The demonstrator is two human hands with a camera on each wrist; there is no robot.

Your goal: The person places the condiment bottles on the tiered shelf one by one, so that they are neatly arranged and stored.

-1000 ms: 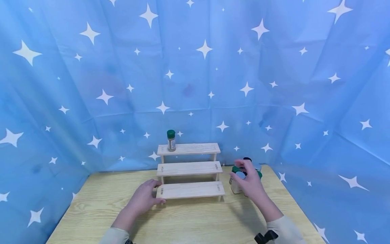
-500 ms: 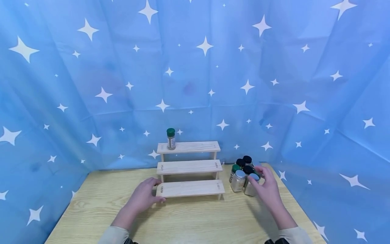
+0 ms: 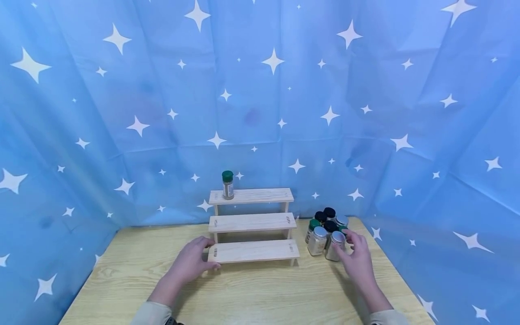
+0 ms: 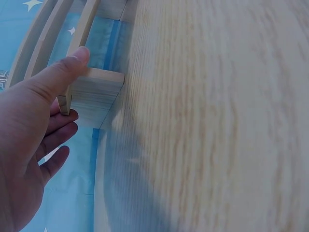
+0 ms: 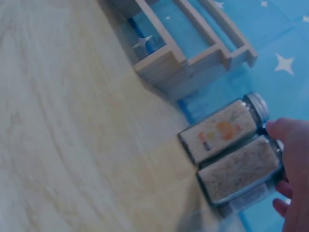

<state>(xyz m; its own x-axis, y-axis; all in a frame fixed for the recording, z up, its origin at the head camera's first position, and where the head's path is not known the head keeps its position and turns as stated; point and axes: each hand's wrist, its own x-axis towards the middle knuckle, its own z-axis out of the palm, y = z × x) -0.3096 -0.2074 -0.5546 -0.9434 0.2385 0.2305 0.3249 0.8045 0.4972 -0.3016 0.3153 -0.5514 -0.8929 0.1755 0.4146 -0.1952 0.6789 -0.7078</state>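
My left hand [image 3: 191, 262] holds the left end of the lowest board of a three-tier wooden shelf rack [image 3: 253, 252], thumb in front and fingers behind in the left wrist view. A spice jar with a green cap [image 3: 228, 185] stands upright on the top tier, near its left end. To the right of the rack, my right hand [image 3: 357, 257] grips a silver-lidded spice jar [image 3: 334, 253] near its lid, with the thumb on the left and the fingers on the far right side. In the right wrist view, this jar [image 5: 241, 169] shows pale, speckled contents.
Other spice jars crowd around the gripped one: a silver-lidded jar [image 3: 317, 243] on its left, a green-capped jar [image 3: 313, 224], and several black-capped ones behind. All stand on the wooden table [image 3: 260, 293]. A blue star-patterned curtain [image 3: 260, 113] hangs behind.
My right hand first swung right from above the jar cluster, then came lower around the front-right silver-lidded jar. My left hand has stayed on the rack, which has not moved.
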